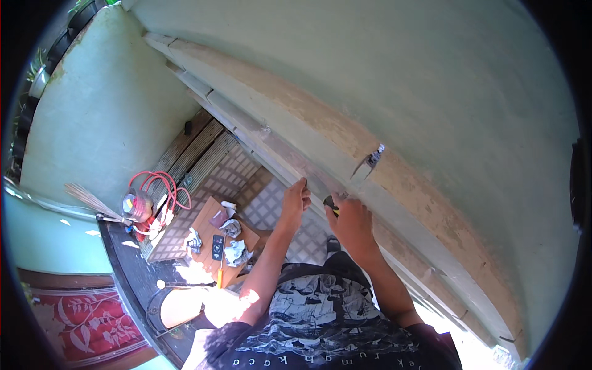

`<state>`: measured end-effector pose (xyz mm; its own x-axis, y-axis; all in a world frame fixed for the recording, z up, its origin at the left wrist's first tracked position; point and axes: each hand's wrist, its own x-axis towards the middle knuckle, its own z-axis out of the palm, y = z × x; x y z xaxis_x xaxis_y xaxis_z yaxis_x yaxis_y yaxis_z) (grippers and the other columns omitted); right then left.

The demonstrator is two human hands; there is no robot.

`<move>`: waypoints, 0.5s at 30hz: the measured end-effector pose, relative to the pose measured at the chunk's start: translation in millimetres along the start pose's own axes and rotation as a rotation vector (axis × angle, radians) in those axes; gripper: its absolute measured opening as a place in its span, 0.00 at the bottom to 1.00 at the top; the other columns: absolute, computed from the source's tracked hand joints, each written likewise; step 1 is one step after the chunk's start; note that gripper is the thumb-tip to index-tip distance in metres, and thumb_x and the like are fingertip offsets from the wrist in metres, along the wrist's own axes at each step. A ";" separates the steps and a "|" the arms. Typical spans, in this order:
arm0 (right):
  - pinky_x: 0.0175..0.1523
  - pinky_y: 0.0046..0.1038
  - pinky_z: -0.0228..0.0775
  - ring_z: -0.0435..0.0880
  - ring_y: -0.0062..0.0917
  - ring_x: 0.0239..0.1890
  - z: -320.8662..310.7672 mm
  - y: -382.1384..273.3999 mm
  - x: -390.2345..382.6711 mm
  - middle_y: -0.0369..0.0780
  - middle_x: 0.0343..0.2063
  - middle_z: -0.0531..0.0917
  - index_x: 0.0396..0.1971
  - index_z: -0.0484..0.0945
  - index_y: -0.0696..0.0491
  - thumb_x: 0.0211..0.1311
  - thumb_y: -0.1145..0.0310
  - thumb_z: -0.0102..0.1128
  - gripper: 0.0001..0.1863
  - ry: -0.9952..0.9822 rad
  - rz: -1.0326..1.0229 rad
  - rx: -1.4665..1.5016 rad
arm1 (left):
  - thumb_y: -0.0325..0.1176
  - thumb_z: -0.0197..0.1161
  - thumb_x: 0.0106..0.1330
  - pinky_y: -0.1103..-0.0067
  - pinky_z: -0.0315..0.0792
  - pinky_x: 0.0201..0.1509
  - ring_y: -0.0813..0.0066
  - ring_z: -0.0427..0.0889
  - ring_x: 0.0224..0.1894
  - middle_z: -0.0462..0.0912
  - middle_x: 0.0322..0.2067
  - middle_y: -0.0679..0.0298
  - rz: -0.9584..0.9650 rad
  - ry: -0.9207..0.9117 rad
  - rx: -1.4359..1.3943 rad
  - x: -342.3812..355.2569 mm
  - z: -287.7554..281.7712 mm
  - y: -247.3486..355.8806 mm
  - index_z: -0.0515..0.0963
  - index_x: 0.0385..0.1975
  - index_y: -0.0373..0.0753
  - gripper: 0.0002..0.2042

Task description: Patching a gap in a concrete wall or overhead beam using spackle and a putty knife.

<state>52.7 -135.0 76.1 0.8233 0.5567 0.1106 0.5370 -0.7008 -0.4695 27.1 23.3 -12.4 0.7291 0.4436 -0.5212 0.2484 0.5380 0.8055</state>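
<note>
Black-and-yellow tool (331, 203): at the ledge (280, 149); likely light and stiff, best held round the body.
Right hand (354, 223): fingers closed around tool.
Left hand (295, 202): fingers curled near ledge; cannot tell if gripping.
Tabletop (205, 223): to the left.

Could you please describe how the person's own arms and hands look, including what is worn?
The left hand and right hand wear no gloves, and the forearms are bare, with no watch or bracelet visible. Short dark sleeves belong to a dark shirt with a pale print across its front.
</note>
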 end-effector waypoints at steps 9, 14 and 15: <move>0.41 0.41 0.74 0.82 0.43 0.35 8.8 15.0 -6.2 0.50 0.28 0.82 0.46 0.79 0.54 0.55 0.60 0.61 0.20 0.090 -0.058 -0.031 | 0.44 0.49 0.69 0.84 0.47 0.16 0.87 0.58 0.13 0.62 0.14 0.77 0.032 0.023 0.008 -1.9 8.3 -5.8 0.65 0.17 0.48 0.16; 0.42 0.42 0.74 0.82 0.43 0.37 33.0 2.2 25.6 0.51 0.29 0.81 0.48 0.76 0.53 0.56 0.59 0.61 0.22 0.061 -0.077 -0.012 | 0.44 0.48 0.68 0.83 0.49 0.17 0.86 0.59 0.13 0.65 0.14 0.76 0.164 0.016 0.038 27.9 -10.8 24.2 0.68 0.19 0.46 0.16; 0.42 0.42 0.74 0.82 0.44 0.37 32.5 1.1 22.8 0.50 0.30 0.82 0.48 0.76 0.54 0.56 0.59 0.60 0.22 0.064 -0.086 -0.041 | 0.44 0.48 0.68 0.84 0.48 0.17 0.86 0.58 0.13 0.65 0.14 0.76 0.155 0.047 0.055 25.7 -10.5 21.1 0.69 0.19 0.46 0.16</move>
<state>66.1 -108.6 49.6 0.7832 0.5869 0.2056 0.6123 -0.6700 -0.4197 44.4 53.6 -11.7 0.7310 0.5522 -0.4009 0.1705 0.4211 0.8909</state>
